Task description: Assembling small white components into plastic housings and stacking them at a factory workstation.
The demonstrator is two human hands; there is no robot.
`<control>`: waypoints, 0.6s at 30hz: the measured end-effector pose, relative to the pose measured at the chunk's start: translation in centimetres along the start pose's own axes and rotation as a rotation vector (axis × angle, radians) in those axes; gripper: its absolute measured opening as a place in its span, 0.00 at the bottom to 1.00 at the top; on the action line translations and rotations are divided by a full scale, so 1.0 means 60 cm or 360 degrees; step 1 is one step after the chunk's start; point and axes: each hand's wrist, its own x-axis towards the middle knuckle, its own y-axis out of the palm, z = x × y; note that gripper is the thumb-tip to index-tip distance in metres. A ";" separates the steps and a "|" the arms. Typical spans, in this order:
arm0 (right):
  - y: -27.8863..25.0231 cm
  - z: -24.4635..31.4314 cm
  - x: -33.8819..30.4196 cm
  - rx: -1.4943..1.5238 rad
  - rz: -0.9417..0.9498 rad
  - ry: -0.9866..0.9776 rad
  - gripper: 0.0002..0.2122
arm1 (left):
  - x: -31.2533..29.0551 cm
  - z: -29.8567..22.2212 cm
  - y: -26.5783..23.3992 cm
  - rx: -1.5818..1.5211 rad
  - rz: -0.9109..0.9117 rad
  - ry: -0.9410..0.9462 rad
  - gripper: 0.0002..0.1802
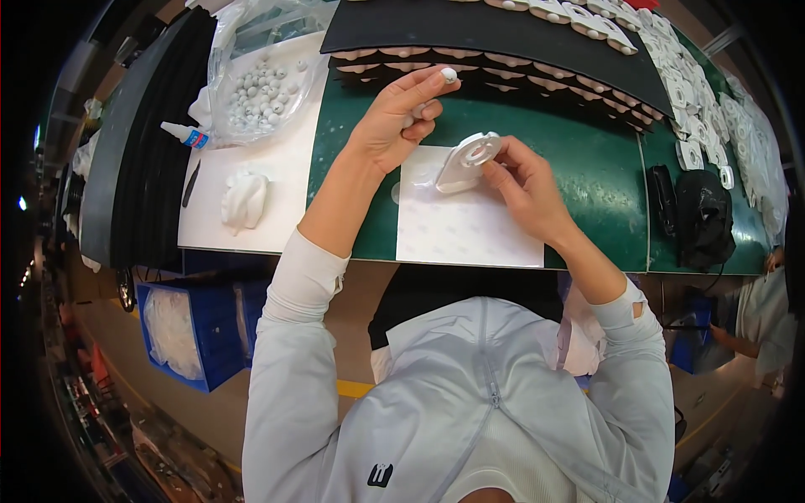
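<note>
My left hand (pixel 394 121) is raised over the green table, thumb and forefinger pinching a small white ball (pixel 449 75). More white balls seem tucked under its curled fingers. To the right and lower, my right hand (pixel 530 189) grips a white plastic part (pixel 459 172) with a ring-shaped end, tilted up above a white paper sheet (pixel 470 230). The ball and the part are apart. On the left, a clear plastic bag (pixel 220 88) lies open around many white balls (pixel 264 94) with dark spots.
Beside the bag lie a small glue bottle (pixel 184 135), a thin black tool (pixel 191 184) and a crumpled white cloth (pixel 245 199). Black boards (pixel 495 29) carrying white parts are stacked at the back. More white parts (pixel 692 105) and a black pouch (pixel 704 218) sit right.
</note>
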 end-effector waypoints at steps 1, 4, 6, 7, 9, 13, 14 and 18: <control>-0.002 -0.002 0.001 0.0045 -0.0031 -0.0009 0.06 | 0.000 0.000 0.000 -0.0004 0.0002 0.0000 0.14; -0.001 -0.005 -0.001 -0.0025 -0.0053 -0.0059 0.06 | -0.001 0.000 0.001 -0.0002 -0.0008 0.0009 0.14; 0.002 -0.002 -0.004 -0.0138 -0.0042 -0.0099 0.05 | 0.000 0.000 0.000 -0.0011 0.0005 0.0010 0.14; 0.003 0.002 -0.007 -0.0336 -0.0037 -0.0212 0.05 | 0.000 0.000 -0.001 -0.0020 0.0019 0.0009 0.14; 0.007 0.006 -0.008 -0.0535 -0.0034 -0.0325 0.05 | 0.000 0.000 0.000 -0.0009 0.0011 0.0003 0.14; 0.009 -0.005 -0.006 -0.0314 0.0047 -0.0242 0.06 | 0.000 0.000 0.004 0.0046 0.0005 -0.0011 0.14; 0.008 -0.008 -0.003 -0.0045 0.0080 -0.0097 0.06 | -0.002 -0.001 0.004 0.0047 0.0007 -0.0012 0.14; -0.019 0.001 0.008 0.0747 0.0035 0.0073 0.08 | -0.004 -0.002 0.007 0.0075 0.0021 -0.0017 0.12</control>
